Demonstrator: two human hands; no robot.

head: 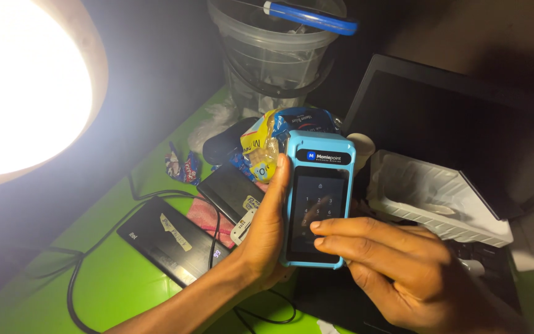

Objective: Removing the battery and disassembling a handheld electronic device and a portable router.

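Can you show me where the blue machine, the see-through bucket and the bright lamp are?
blue machine (320, 204): head view, on its dark screen.
see-through bucket (276, 62): head view, on its clear wall.
bright lamp (23, 86): head view, on its glowing face.

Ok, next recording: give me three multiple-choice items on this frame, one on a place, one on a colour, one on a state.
1. Where does the clear plastic bucket stand?
A. Beyond the handheld device, at the top of the view
B. Under the left hand
C. On the lamp

2. What colour is the casing of the handheld payment terminal with a dark touchscreen?
A. Red
B. Light blue
C. White

3. How is the terminal held?
A. Lying flat and untouched on the green tabletop
B. Gripped along its edge by the left hand, with the right hand fingers on the screen
C. Pinched by the right hand alone

Key: 1 A, it sits behind the terminal near the top edge; 2 B, the frame around the screen is light blue; 3 B, the left palm wraps its side while right fingertips touch the keypad.
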